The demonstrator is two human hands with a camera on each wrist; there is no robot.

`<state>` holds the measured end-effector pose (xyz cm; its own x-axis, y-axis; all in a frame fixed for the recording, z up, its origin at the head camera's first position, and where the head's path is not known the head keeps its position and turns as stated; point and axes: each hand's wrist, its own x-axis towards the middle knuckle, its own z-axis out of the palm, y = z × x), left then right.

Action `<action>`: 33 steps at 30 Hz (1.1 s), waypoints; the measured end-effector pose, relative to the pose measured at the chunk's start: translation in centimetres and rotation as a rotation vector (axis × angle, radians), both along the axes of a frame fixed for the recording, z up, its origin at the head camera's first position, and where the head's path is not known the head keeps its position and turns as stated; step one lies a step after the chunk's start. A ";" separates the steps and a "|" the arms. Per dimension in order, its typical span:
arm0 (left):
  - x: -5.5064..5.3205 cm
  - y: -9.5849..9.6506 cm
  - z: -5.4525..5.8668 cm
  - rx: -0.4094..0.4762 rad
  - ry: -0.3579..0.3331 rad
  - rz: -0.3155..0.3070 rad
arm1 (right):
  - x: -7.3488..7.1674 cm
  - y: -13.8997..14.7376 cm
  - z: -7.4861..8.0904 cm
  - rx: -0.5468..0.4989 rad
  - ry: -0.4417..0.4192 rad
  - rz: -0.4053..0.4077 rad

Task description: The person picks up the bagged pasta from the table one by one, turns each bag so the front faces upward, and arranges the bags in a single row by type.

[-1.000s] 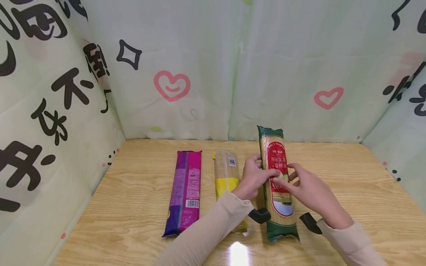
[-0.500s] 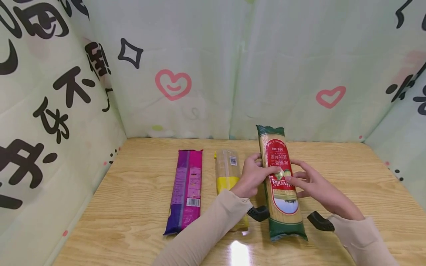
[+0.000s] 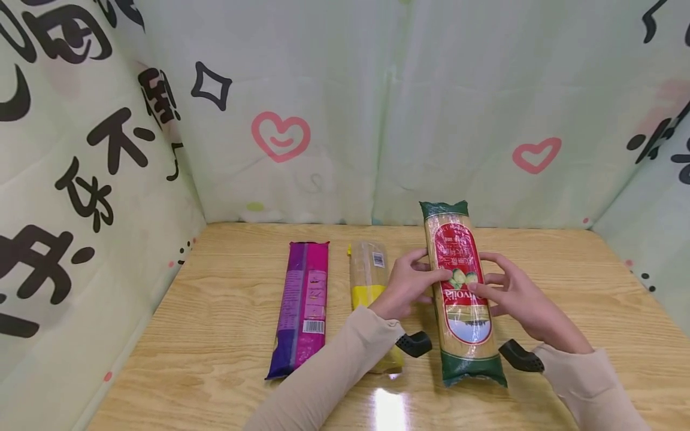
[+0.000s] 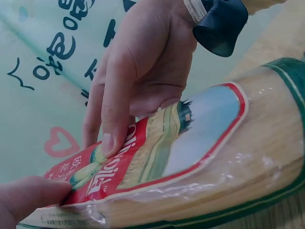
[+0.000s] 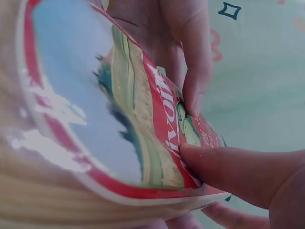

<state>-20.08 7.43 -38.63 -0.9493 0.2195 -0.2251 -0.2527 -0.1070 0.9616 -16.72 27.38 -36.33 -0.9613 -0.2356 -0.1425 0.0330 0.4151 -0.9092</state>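
Observation:
Both hands hold a long bag of spaghetti (image 3: 468,323) with green ends and a red label, one at each long side. The left hand (image 3: 405,284) grips its left edge, thumb on the label and fingers behind. On the other edge, the right hand (image 3: 530,302) pinches with its thumb on the front and fingers round the side. In the left wrist view the right thumb presses the label of the spaghetti bag (image 4: 190,143). Close up in the right wrist view, both thumbs touch the bag's front (image 5: 138,109). The undersides of the bag are hidden.
A purple and pink packet (image 3: 302,305) lies at the left on the wooden table (image 3: 215,311). Between it and the hands lies a clear and yellow packet (image 3: 369,269), partly covered by the left arm. A printed curtain (image 3: 334,120) stands behind the table.
The spaghetti bag has shifted slightly right and turned to face up more fully. The right hand has moved right, its thumb nearer the bag's right edge. The other packets stay put.

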 end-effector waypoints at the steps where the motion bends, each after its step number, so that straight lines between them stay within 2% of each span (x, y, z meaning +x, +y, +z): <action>1: 0.0 -0.1 0.0 -0.002 -0.004 0.004 | 0.0 0.0 0.0 -0.001 0.002 -0.001; 11: -0.3 0.2 0.4 0.008 -0.010 0.088 | -0.3 0.4 0.3 0.014 0.015 -0.030; 19: -0.6 0.7 0.7 0.016 -0.027 0.128 | -0.6 0.6 0.6 0.057 0.006 -0.051; 26: -1.0 0.8 0.4 0.033 -0.048 0.115 | -1.0 0.7 0.3 0.085 -0.008 -0.058; 33: -1.2 1.0 -0.5 0.034 -0.088 0.107 | -1.3 1.1 -0.5 0.096 -0.025 -0.052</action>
